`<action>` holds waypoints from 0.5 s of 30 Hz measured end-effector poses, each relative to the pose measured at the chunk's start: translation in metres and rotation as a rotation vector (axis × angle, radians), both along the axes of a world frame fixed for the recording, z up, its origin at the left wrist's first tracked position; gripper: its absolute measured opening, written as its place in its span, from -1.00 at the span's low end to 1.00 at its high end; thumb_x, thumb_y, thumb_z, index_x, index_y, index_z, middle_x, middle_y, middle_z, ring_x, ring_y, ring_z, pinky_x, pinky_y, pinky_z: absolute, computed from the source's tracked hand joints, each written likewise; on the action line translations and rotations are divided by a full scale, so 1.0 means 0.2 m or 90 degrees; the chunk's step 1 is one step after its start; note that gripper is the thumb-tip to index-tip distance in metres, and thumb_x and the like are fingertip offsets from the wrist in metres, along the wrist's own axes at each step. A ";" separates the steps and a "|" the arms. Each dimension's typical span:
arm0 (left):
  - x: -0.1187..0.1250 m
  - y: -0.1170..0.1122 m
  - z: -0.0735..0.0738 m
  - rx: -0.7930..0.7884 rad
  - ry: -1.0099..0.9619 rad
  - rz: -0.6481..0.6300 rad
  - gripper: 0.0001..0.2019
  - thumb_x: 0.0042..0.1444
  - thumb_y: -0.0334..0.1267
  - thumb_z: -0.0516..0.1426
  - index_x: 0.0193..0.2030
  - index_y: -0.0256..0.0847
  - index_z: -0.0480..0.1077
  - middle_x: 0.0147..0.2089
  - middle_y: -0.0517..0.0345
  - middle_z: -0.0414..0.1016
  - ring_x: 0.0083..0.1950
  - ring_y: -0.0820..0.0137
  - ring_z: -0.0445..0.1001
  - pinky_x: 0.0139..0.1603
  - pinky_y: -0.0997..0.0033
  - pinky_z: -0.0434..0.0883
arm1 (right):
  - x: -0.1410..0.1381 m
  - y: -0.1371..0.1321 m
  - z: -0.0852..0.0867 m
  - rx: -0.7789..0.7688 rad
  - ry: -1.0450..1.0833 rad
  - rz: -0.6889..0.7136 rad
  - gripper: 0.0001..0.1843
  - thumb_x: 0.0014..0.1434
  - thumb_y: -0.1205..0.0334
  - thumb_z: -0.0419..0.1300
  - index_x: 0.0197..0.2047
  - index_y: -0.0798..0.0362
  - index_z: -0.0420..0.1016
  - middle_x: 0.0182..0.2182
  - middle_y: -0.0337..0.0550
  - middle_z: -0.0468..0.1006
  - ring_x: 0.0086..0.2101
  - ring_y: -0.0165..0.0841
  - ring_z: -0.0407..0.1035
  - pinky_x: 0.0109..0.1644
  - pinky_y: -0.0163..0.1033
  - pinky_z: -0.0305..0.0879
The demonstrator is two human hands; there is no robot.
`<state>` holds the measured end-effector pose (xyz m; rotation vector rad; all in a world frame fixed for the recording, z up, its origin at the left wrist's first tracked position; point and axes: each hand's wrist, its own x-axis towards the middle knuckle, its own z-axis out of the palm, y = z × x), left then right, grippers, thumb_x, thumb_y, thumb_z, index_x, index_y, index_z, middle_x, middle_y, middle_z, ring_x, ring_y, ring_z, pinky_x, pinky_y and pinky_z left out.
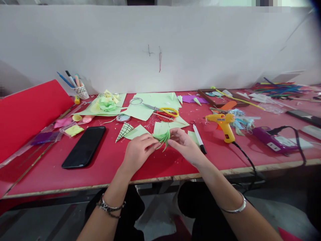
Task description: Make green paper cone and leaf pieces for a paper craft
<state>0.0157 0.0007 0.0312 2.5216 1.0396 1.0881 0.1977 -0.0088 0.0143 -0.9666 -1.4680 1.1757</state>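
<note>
Both of my hands meet over the red table (105, 164) near its front edge. Between them is a small fan of light green paper strips (162, 137). My left hand (139, 150) pinches the fan's left side with closed fingers. My right hand (184, 144) grips its right side, fingers curled. Each wrist wears a bracelet. A black-and-white marker (199, 139) lies just right of my right hand. A green paper cone with a grid pattern (123, 130) lies just left of my left hand.
A black phone (84, 146) lies at the left. Yellow-handled scissors (160, 109) rest on green paper sheets (150, 102). A yellow glue gun (223, 125) stands at the right, cord trailing off the edge. A purple power strip (269, 140), a pen cup (80, 90), a red sheet (27, 113) and pipe cleaners (278, 88) surround them.
</note>
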 end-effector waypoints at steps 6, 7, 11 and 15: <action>-0.01 0.00 0.02 -0.052 -0.073 -0.037 -0.89 0.08 -0.30 0.08 -0.41 -0.22 0.40 -0.41 0.20 0.41 -0.37 0.50 0.36 -0.34 0.56 0.27 | 0.01 -0.02 0.03 0.003 0.055 0.035 -0.77 0.04 0.20 0.14 -0.19 -0.01 0.29 -0.24 -0.17 0.36 -0.23 -0.39 0.29 -0.12 -0.24 0.23; -0.01 0.00 0.03 -0.060 -0.083 -0.037 -0.89 0.08 -0.31 0.07 -0.41 -0.22 0.40 -0.42 0.20 0.40 -0.37 0.50 0.36 -0.34 0.55 0.28 | 0.01 -0.02 0.03 0.001 0.071 0.041 -0.78 0.04 0.21 0.14 -0.20 -0.01 0.30 -0.25 -0.18 0.36 -0.24 -0.40 0.29 -0.14 -0.25 0.23; -0.02 0.01 0.05 -0.080 -0.132 -0.030 -0.89 0.08 -0.33 0.06 -0.42 -0.25 0.36 -0.40 0.17 0.39 -0.34 0.47 0.36 -0.30 0.52 0.29 | 0.01 -0.02 0.04 -0.020 0.100 0.052 -0.84 0.05 0.23 0.13 -0.25 -0.01 0.31 -0.35 -0.24 0.37 -0.33 -0.45 0.28 -0.22 -0.30 0.23; -0.03 0.01 0.06 -0.089 -0.156 -0.036 -0.90 0.08 -0.33 0.06 -0.42 -0.24 0.36 -0.37 0.15 0.39 -0.30 0.46 0.36 -0.25 0.49 0.30 | 0.01 -0.02 0.03 -0.048 0.090 0.022 -0.89 0.02 0.21 0.15 -0.35 0.02 0.32 -0.46 -0.30 0.36 -0.44 -0.47 0.29 -0.28 -0.30 0.23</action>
